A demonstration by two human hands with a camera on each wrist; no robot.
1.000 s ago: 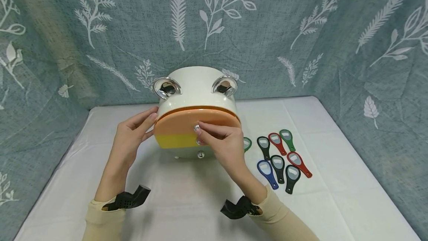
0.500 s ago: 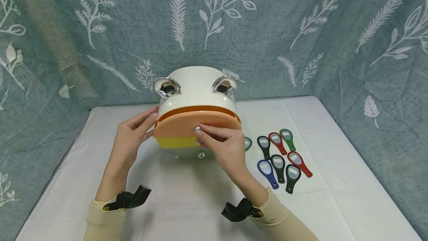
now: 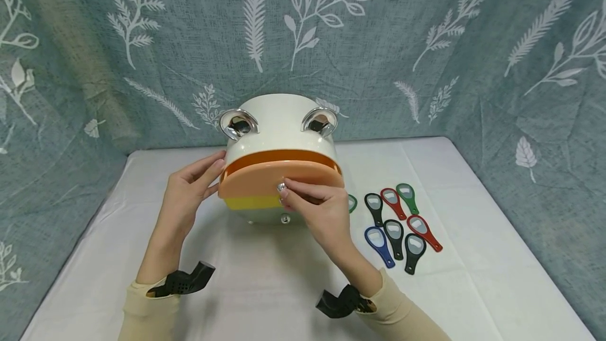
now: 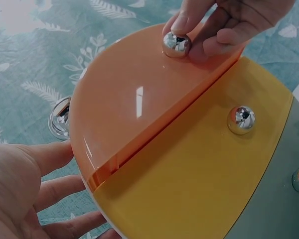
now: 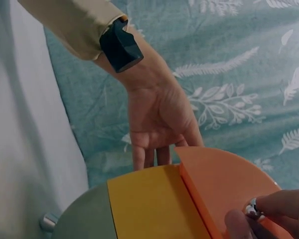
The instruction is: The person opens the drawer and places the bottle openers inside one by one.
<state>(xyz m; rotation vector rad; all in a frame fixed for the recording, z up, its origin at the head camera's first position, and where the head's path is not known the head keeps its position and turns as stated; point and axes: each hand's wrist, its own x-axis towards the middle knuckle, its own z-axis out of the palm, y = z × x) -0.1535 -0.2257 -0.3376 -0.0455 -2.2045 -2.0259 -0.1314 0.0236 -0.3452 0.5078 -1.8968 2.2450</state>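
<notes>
A white rounded drawer cabinet (image 3: 279, 120) with two chrome eye-like rings stands at the back of the table. Its top orange drawer (image 3: 251, 179) sticks out, leaving a gap beneath the white top. Finger and thumb of my right hand (image 3: 326, 214) pinch that drawer's round silver knob (image 4: 176, 46). My left hand (image 3: 187, 188) rests against the cabinet's left side, its fingers extended along the edge. Below the orange front, the yellow drawer (image 4: 189, 169) and grey-green drawer (image 4: 281, 184) sit flush, each with a silver knob. The orange drawer's inside is mostly hidden.
Several paddle-shaped bottle openers lie right of the cabinet, among them a blue one (image 3: 377, 243), a red one (image 3: 424, 232) and a green one (image 3: 406, 198). Another green one (image 3: 352, 203) is partly hidden behind the right hand. A patterned blue-green curtain (image 3: 369, 67) hangs behind the white-covered table (image 3: 255, 288).
The orange drawer has slid outward toward me with the right hand on its knob, and the gap under the white top has widened. The left hand has stayed at the cabinet's side.
</notes>
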